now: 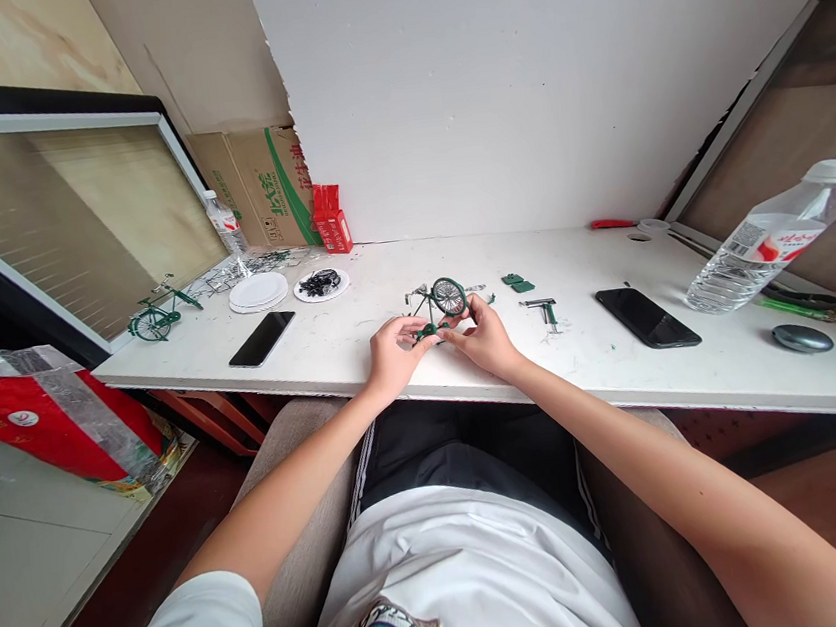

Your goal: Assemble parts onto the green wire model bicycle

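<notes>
Head view — centre of the frame, left hand (393, 356) and right hand (488, 339) clamp their fingers (460, 339) on a green model bicycle (449, 296) — apparently to steady it from both sides.

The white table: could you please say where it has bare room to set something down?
Largely bare: between the left phone and left hand, and between the green pieces and red handle. Crowded: left, around the plates; right, around the large bottle.
</notes>
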### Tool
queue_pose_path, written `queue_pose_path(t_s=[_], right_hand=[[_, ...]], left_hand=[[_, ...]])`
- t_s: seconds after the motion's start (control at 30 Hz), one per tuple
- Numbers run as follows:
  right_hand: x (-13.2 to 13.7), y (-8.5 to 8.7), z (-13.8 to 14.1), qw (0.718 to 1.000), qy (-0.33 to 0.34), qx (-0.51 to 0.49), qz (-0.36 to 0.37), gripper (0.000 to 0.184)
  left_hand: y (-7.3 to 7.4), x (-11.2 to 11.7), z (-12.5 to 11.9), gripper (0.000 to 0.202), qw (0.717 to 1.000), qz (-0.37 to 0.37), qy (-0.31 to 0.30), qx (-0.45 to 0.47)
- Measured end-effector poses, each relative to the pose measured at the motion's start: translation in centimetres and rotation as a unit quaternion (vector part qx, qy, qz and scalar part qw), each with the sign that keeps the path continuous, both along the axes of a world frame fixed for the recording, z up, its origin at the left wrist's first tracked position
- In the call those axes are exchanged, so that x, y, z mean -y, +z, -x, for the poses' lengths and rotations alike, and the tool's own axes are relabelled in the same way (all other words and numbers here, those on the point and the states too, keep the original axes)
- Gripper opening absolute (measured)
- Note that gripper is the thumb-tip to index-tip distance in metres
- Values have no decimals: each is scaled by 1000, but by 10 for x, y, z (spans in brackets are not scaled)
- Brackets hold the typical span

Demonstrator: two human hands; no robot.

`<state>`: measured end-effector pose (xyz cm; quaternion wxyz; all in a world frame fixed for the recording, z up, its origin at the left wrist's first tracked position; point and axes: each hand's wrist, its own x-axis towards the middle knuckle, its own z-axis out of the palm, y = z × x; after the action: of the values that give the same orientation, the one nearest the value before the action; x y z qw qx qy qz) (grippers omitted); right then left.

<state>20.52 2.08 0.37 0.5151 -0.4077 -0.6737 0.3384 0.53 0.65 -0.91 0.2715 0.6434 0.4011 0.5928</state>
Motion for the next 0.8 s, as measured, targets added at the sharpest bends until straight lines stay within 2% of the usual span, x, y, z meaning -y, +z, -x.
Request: queue_pose_path(t_s=[0.27, 0.57, 0.8], right_hand=[[-5, -4, -2, 999, -37, 22, -23, 44], [-3, -2, -1, 998, -54, 29, -16, 48], [-4, -2, -2, 999, -48, 17, 16, 54]], left_hand=[[-2, 7, -3, 32, 991, -94, 40, -84], [-10, 12, -4, 37, 981, -118, 82, -132], [-11, 14, -4, 39, 985, -84, 80, -126]])
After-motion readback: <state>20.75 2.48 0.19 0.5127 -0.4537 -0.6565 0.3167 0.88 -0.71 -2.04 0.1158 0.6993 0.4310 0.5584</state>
